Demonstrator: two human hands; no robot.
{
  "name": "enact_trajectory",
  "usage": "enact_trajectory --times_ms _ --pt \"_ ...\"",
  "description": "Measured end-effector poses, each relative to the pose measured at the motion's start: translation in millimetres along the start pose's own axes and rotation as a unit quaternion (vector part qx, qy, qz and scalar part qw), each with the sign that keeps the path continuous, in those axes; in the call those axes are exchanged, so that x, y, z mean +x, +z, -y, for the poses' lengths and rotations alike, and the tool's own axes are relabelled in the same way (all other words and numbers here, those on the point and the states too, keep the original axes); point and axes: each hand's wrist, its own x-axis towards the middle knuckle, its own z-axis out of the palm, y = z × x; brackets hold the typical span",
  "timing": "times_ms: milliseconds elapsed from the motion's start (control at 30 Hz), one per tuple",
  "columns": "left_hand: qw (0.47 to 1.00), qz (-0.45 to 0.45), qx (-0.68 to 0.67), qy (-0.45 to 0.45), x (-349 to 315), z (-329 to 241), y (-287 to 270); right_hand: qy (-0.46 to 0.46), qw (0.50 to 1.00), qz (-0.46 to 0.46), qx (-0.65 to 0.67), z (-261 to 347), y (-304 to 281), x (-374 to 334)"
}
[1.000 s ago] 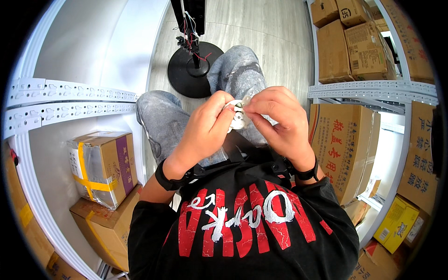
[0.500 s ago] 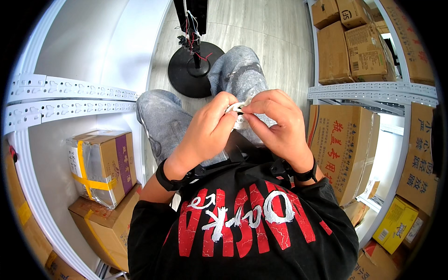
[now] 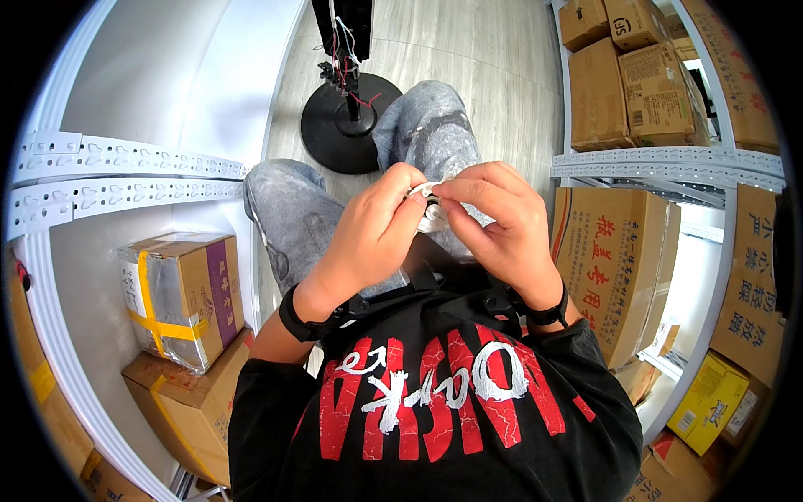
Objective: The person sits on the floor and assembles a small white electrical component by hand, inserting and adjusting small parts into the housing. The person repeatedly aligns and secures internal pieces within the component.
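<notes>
From the head view, you are seated between two white metal shelving racks, and there is plenty crowded around you. On your left, the slotted white shelf rail (image 3: pixel 125 176) runs across at shoulder height, and below it sits a foil-wrapped carton (image 3: pixel 180 297) bound with yellow tape, resting on a plain brown box (image 3: pixel 180 410). On your right, a large brown carton with red print (image 3: pixel 615 268) stands just beside your right forearm, with more stacked brown cartons (image 3: pixel 636 71) on the shelf above it and a yellow box (image 3: pixel 711 402) lower down near the floor. Ahead of your knees, a black round stand base (image 3: pixel 347 125) with red and white wires on its pole sits on the pale plank floor (image 3: pixel 493 50), close to your grey jeans (image 3: pixel 293 213).

Nothing lies between you and your work; only your own fingers cover most of it. The small white item (image 3: pixel 431 209) sits in front of your chest, above your lap, pinched between both hands. It looks pale, thin and partly crumpled, too small and hidden to tell more. Your left hand (image 3: pixel 376 230) is curled closed, thumb and fingertips gripping its left side. Your right hand (image 3: pixel 498 222) is likewise closed, fingers bent down onto its right edge. Both wrists wear black bands.
</notes>
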Motion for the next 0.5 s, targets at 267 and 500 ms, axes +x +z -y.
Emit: enact_trajectory --times_ms 267,500 --pt "0.998 0.029 0.044 -0.016 -0.1 -2.9 -2.4 0.002 1.0 0.001 -0.021 -0.6 0.4 -1.3" --pt "0.997 0.029 0.07 0.002 0.3 0.0 -1.6 -0.025 0.998 0.027 -0.054 3.9 -3.9 0.5"
